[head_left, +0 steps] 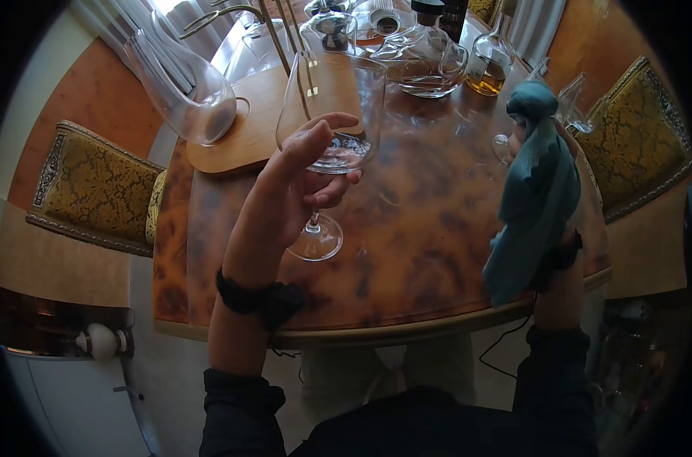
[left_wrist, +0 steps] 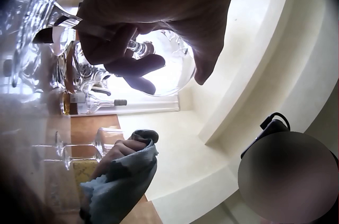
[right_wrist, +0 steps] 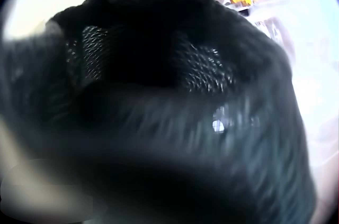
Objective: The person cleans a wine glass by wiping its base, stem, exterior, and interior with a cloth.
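Note:
My left hand (head_left: 289,171) holds a large stemmed wine glass (head_left: 346,154) upright, its fingers and thumb around the lower bowl and stem. Below the hand, the round foot shows over the near part of the table. In the left wrist view, the fingers curl about the stem beneath the clear bowl (left_wrist: 177,73). A teal cloth (head_left: 540,186) drapes over my right hand (left_wrist: 115,154), which grips it, with one end bunched above the fingers and the rest hanging along the wrist. The cloth (right_wrist: 249,150) fills most of the right wrist view, blurred, and hides the fingers there.
A glossy brown table (head_left: 422,221) lies below the hands. At its left, a curved glass decanter (head_left: 209,114) stands by a wooden board (head_left: 266,141) with metal rods. Glass decanters (head_left: 430,68) and an amber-filled bottle (head_left: 487,72) stand behind. Stemmed glasses (head_left: 578,107) are near the right hand.

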### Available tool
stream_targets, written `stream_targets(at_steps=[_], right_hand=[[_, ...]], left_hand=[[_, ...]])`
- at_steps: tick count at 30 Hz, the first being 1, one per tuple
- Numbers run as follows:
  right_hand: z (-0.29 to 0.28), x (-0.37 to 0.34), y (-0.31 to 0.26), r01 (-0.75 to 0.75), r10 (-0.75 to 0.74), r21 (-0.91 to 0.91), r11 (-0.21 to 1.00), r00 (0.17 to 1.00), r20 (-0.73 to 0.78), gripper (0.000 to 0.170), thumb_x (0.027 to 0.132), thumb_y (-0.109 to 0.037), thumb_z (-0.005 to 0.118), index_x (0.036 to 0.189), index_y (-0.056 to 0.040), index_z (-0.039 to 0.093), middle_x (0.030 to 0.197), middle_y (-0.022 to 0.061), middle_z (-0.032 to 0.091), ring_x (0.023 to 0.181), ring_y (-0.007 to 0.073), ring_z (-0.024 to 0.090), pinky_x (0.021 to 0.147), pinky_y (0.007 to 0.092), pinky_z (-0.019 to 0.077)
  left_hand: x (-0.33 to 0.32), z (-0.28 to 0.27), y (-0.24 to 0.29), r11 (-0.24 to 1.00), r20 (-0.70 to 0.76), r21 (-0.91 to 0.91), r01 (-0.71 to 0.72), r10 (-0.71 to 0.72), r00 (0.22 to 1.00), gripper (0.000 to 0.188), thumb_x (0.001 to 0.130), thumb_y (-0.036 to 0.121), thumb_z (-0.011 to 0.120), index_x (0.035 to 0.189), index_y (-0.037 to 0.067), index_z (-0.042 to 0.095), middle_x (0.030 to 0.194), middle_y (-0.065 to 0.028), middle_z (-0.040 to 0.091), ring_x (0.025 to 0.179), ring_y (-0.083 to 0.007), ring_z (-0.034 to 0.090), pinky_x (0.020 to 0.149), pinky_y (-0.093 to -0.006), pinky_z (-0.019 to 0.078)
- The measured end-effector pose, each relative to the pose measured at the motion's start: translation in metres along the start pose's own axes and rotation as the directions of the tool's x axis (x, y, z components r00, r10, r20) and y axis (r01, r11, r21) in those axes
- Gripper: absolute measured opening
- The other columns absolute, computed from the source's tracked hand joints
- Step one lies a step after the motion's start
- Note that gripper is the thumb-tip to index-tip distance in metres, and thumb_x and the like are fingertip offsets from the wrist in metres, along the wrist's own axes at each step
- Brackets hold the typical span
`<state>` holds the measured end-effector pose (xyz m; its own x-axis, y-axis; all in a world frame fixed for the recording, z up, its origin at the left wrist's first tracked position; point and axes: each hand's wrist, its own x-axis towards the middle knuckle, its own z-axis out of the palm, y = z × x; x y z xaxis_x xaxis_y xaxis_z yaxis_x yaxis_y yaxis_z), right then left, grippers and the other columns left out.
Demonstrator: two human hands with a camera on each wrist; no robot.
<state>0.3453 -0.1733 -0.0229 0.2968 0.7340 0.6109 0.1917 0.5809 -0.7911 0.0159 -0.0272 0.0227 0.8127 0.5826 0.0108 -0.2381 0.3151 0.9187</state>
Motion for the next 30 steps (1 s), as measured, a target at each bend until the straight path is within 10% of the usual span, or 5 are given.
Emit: stream_targets(at_steps=[3, 10, 16, 23, 30], right_hand=[[0.009, 0.006, -0.004, 0.255, -0.250, -0.341, 0.905, 0.966, 0.059, 0.039, 0.100, -0.019, 0.061, 0.133, 0.0022, 0.058, 0.107, 0.0066, 0.069, 0.093, 0.0121, 0.067, 0.081, 0.0262, 0.0547], [0.057, 0.018, -0.004, -0.514, 0.056, 0.695, 0.503, 0.822, 0.567, 0.055, 0.104, -0.031, 0.037, 0.147, 0.0017, 0.044, 0.148, 0.0166, 0.048, 0.138, 0.0258, 0.045, 0.118, 0.0421, 0.0298], [0.063, 0.014, -0.013, -0.291, 0.276, -0.092, 0.952, 0.692, 0.667, 0.054, 0.109, -0.039, 0.043, 0.141, 0.0040, 0.053, 0.152, 0.0190, 0.045, 0.141, 0.0237, 0.043, 0.116, 0.0418, 0.0354], [0.041, 0.035, -0.023, -0.434, 0.504, -0.290, 0.853, 0.830, 0.238, 0.030, 0.106, -0.029, 0.052, 0.091, -0.0033, 0.053, 0.085, 0.0097, 0.068, 0.071, 0.0254, 0.069, 0.061, 0.0369, 0.0559], [0.055, 0.000, -0.014, 0.157, 0.611, -0.886, 0.436, 0.672, 0.419, 0.026, 0.094, -0.023, 0.065, 0.101, -0.0018, 0.052, 0.102, 0.0193, 0.057, 0.103, 0.0384, 0.056, 0.090, 0.0440, 0.0461]], left_hand=[[0.001, -0.002, -0.002, 1.000, -0.002, 0.013, 0.003, -0.003, 1.000, 0.079, 0.095, 0.058, 0.058, 0.145, -0.001, 0.043, 0.089, -0.0147, 0.064, 0.056, -0.0076, 0.043, 0.054, -0.0197, 0.0346], [0.003, 0.004, -0.006, 0.982, 0.096, -0.185, -0.033, 0.051, 0.994, 0.081, 0.096, 0.062, 0.056, 0.147, 0.002, 0.037, 0.130, -0.0232, 0.058, 0.090, -0.0288, 0.071, 0.058, -0.0246, 0.0517], [0.007, 0.012, -0.019, 0.998, -0.008, 0.058, -0.036, 0.036, 0.999, 0.075, 0.094, 0.054, 0.064, 0.142, 0.000, 0.043, 0.121, -0.0190, 0.062, 0.097, -0.0250, 0.070, 0.082, -0.0358, 0.0621], [0.007, 0.003, -0.016, 0.996, -0.097, -0.031, -0.089, 0.085, 0.992, 0.069, 0.096, 0.053, 0.060, 0.138, 0.000, 0.047, 0.109, -0.0169, 0.067, 0.093, -0.0230, 0.069, 0.084, -0.0342, 0.0610], [0.009, -0.002, -0.015, 0.987, -0.045, -0.102, -0.124, 0.120, 0.992, 0.068, 0.097, 0.053, 0.059, 0.137, -0.001, 0.048, 0.110, -0.0173, 0.068, 0.093, -0.0232, 0.069, 0.082, -0.0339, 0.0596]])
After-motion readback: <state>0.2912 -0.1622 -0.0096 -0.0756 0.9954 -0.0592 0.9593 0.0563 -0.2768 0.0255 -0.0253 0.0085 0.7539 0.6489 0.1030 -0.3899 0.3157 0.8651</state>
